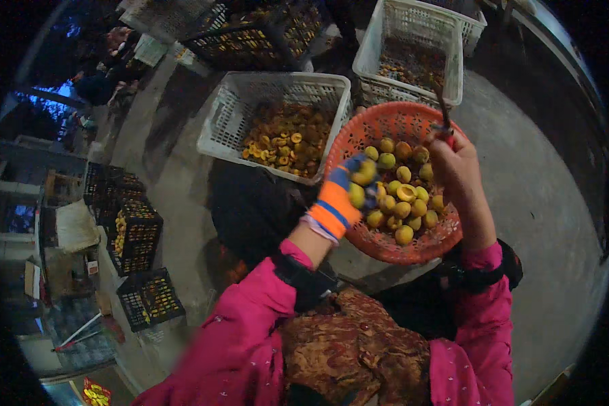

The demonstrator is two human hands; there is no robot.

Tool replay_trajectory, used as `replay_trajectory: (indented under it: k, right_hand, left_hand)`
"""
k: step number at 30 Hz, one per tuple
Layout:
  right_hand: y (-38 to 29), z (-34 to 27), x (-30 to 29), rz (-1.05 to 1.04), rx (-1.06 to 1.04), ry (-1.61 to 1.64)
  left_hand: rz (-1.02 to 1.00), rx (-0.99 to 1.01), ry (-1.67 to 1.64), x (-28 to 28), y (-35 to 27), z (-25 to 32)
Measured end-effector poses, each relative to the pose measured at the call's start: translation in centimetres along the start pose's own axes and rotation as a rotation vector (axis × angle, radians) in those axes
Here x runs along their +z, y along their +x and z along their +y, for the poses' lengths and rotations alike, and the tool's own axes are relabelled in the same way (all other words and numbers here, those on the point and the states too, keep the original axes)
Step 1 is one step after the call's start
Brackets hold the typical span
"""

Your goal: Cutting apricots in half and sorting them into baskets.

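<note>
My left hand [337, 200], in an orange and blue work glove, is over the left side of an orange-red plastic basket [339, 147]. Its blurred fingers are around a yellow-green fruit [364, 172] that looks like an apricot. My bare right hand [455, 165] grips a red-handled tool [445, 119] above the basket's right rim. The tool's dark, narrow working end points up and away; its exact kind is unclear. Inside the basket are several whole apricots [403, 209] and an open half [406, 192] with its cut face up.
A white plastic crate [218, 129] holding halved fruit [284, 149] stands beyond the basket, left. Another white crate [459, 61] with scraps is at the back. Black crates [139, 236] of fruit line the left. Brown patterned cloth [355, 350] covers my lap.
</note>
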State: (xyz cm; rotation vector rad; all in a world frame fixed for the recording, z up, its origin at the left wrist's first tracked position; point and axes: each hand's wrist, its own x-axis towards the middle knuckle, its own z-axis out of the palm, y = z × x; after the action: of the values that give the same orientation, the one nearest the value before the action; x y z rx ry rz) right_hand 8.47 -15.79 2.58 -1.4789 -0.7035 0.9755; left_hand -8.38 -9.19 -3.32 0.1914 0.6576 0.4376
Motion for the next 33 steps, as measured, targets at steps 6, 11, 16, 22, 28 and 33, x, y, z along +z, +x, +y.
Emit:
replay_trajectory:
  k: [6,11,16,22,28,33]
  right_hand:
    - [1.1,-1.1,-1.8,0.188,-0.095,0.022]
    - [1.3,-0.5,-4.2,0.296,-0.202,-0.062]
    - [1.9,-1.4,-2.9,0.313,-0.338,-0.087]
    - [2.7,0.0,-3.3,0.294,-0.391,-0.142]
    - [3.1,0.3,-2.3,0.223,-0.369,-0.349]
    - [3.0,0.5,-2.1,0.233,-0.480,-0.224]
  left_hand:
    - [0.571,0.905,0.725,-2.5,0.8,13.4]
    - [0.094,0.859,1.971,-0.7,5.3,7.2]
    - [-0.254,0.736,1.836,0.6,6.2,-1.5]
    - [-0.405,0.492,2.283,1.7,7.9,-1.0]
    - [-0.406,0.553,2.237,-0.6,7.3,-0.9]
    - [-0.382,0.511,2.300,-1.8,6.5,-1.3]
